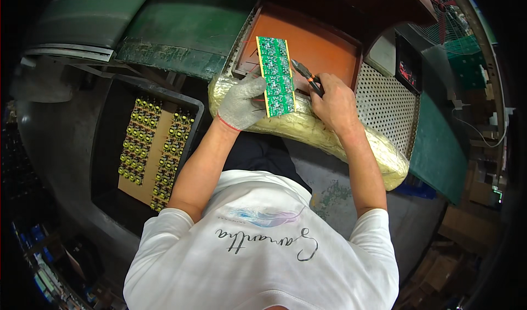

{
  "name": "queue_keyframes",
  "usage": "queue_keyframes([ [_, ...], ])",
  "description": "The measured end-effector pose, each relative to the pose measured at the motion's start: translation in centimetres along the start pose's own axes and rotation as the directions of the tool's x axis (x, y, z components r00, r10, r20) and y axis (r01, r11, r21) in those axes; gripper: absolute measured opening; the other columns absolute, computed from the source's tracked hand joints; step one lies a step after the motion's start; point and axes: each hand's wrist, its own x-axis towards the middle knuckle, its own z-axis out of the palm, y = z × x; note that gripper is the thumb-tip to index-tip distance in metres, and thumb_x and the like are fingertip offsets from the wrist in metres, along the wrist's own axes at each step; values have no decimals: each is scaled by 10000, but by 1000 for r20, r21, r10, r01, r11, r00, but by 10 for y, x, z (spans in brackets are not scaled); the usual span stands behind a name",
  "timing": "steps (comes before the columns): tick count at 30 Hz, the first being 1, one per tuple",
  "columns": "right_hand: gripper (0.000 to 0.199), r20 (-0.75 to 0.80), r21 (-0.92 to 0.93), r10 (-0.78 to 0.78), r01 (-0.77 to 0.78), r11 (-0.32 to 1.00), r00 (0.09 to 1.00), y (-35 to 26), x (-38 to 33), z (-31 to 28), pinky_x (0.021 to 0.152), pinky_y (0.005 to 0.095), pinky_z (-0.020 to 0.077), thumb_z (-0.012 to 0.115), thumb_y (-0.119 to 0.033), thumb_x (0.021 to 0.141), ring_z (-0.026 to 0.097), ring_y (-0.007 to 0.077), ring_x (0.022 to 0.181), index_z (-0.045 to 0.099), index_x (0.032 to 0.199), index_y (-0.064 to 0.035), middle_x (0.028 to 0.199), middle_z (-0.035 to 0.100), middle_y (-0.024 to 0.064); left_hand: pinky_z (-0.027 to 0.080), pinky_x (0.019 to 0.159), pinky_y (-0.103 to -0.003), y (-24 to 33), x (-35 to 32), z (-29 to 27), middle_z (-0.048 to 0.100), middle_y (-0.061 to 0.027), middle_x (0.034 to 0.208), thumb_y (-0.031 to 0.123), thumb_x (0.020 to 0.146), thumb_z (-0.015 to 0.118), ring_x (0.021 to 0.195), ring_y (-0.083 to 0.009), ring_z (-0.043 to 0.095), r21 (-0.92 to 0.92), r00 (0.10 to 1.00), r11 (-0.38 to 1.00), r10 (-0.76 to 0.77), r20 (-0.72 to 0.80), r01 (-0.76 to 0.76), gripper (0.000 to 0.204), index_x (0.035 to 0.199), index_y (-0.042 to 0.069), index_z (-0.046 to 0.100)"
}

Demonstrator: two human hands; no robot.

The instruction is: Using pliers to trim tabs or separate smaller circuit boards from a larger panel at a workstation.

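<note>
My left hand (242, 102), in a pale knit glove, grips a green circuit board panel (277, 85) by its left edge. The panel is long, yellow along its sides and covered in small soldered parts; thin leads stick out past its left side. Bare, my right hand (334, 102) is closed around cutting pliers (308, 78) with black and orange handles. Their metal jaws point up and left, close to the panel's right edge but apart from it. The fingers of my left hand behind the panel are partly hidden.
Below my hands runs a padded roll wrapped in yellowish film (324, 137). Beyond lies an orange-bottomed tray (324, 41), with a perforated metal plate (387, 101) to its right. At left, a black bin (104, 172) holds boards with yellow parts (140, 140). A fan (439, 13) stands far right.
</note>
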Motion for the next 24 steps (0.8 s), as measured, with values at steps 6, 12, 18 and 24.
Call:
queue_keyframes([
  [6,210,-51,30,-57,58,998,997,-2,0,0,823,517,545,700,-153,891,680,436,909,679,1048,-15,944,690,217,614,889,-309,-2,1,-1,710,-94,1235,88,997,675,979,-149,725,87,1000,996,9,-5,-8,472,1446,56,533],
  [12,214,32,-55,-28,30,998,999,0,1,-3,815,511,571,713,-151,852,707,416,890,686,1023,-25,948,713,206,586,1031,-487,-2,2,-10,664,-133,1324,193,1016,688,1193,-286,690,167,999,986,4,45,-11,542,1495,57,472],
  [18,217,16,-21,-43,43,999,999,-4,-1,-1,805,520,571,712,-142,847,706,427,872,691,1024,-18,933,715,218,587,1035,-479,-1,-1,7,667,-138,1320,161,989,715,1181,-279,697,183,999,983,20,29,-24,580,1498,49,459],
  [24,241,-15,-41,36,-37,998,999,-16,-5,-3,821,526,567,710,-164,871,704,439,894,707,1058,-12,927,716,238,596,1028,-472,-2,2,11,665,-136,1328,143,978,722,1184,-278,700,239,999,971,14,48,-25,598,1504,48,453],
])
